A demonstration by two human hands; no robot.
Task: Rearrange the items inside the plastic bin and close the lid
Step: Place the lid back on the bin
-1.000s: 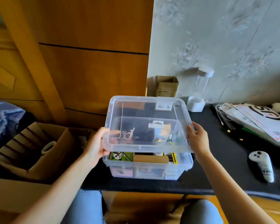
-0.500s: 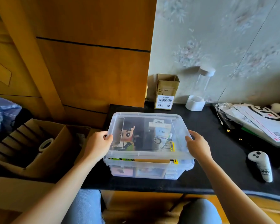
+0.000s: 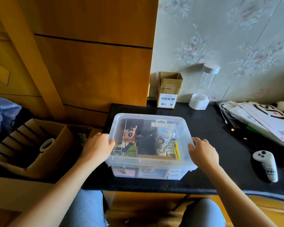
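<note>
Sitting on the black desk (image 3: pixel 220 161), the plastic bin (image 3: pixel 147 172) has its clear lid (image 3: pixel 150 122) laid flat on top, near the desk's front edge. Left hand (image 3: pixel 97 149) grips the lid's left edge, fingers curled over the rim. Right hand (image 3: pixel 202 152) holds the right edge, fingertips bent onto the rim by the side latch; how hard it clamps, can't tell.

Handling call: thin clear plastic, so lid is light, somewhat flexy, smooth and a bit slippery. Bin probably light too. Contents look like small stuff: cartoon figure box (image 3: pixel 128 136), a carded pack marked Q88 (image 3: pixel 164 131), yellow-handled bits (image 3: pixel 176 149). Nothing visibly pokes above the rim, though that's through the lid, so not certain.

Best hold is where the hands are now: both short edges, symmetric, pressing down over the rim rather than mid-panel, which would just bow. Latches look not yet snapped; can't confirm. Risk: pushing one side only tilts the lid or skids the bin on the desk.

Nearby: game controller (image 3: pixel 266 164) to the right, cardboard box (image 3: pixel 170 89) behind.
</note>
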